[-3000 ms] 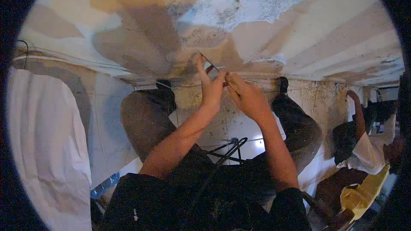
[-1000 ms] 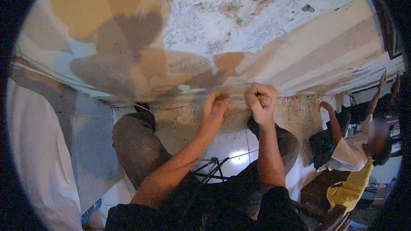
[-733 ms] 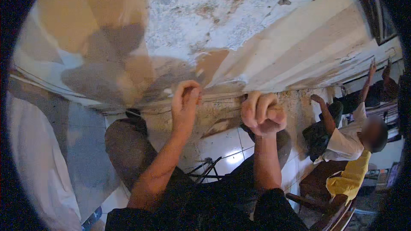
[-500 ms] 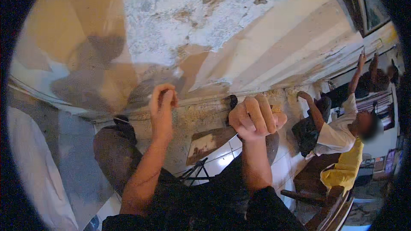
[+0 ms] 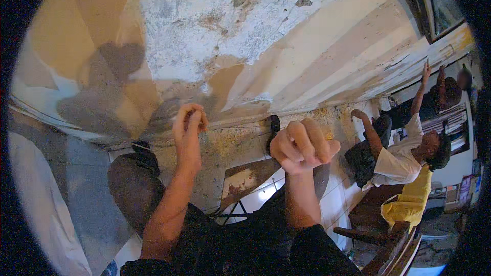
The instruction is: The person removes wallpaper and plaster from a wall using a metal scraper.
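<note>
Scraper (image 5: 249,179) clamped in my right hand (image 5: 304,145); I can't tell if my left hand (image 5: 189,122) grips anything; wall (image 5: 307,56) looks part-done, pale top centre, tan mid-right.

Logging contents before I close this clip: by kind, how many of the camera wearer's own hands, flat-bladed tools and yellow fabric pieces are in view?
Own hands: 2 (left hand, right hand)
Flat-bladed tool, held in the right hand: 1
Yellow fabric piece, at the right: 1
Total: 4
</note>
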`<action>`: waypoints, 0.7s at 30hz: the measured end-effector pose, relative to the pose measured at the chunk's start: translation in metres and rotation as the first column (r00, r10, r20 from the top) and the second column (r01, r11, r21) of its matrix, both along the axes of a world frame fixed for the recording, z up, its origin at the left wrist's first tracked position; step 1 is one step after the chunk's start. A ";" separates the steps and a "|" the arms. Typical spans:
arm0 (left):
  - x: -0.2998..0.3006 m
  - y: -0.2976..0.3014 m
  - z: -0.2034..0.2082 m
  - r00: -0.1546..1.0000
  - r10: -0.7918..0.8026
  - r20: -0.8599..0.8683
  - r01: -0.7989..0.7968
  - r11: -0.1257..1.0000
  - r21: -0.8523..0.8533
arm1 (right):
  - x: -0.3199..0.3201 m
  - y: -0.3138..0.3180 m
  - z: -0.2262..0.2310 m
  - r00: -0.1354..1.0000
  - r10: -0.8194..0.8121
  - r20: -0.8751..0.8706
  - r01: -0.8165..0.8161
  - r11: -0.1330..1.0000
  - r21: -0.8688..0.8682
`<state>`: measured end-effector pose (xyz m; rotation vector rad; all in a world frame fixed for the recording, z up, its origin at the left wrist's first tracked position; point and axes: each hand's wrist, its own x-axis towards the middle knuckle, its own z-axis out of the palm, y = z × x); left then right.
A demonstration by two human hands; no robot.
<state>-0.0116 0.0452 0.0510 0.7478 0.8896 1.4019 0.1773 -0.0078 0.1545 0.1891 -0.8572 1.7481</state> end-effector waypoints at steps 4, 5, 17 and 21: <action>0.000 -0.005 0.004 0.982 -0.187 -0.010 0.188 0.982 0.029 | -0.004 0.000 -0.008 0.716 -0.395 0.576 0.290 0.918 0.269; -0.001 -0.006 0.006 0.955 -0.296 0.030 0.295 0.955 0.037 | -0.005 0.001 -0.011 0.274 -0.520 0.809 0.261 0.850 0.458; -0.002 -0.005 0.004 0.832 -0.494 -0.253 0.515 0.857 0.020 | -0.005 0.000 -0.033 -0.240 -0.563 0.790 0.080 0.800 0.595; 0.003 -0.005 -0.004 0.832 -0.503 -0.236 0.523 0.852 0.027 | -0.001 -0.001 -0.030 -0.235 -0.583 0.778 0.069 0.788 0.611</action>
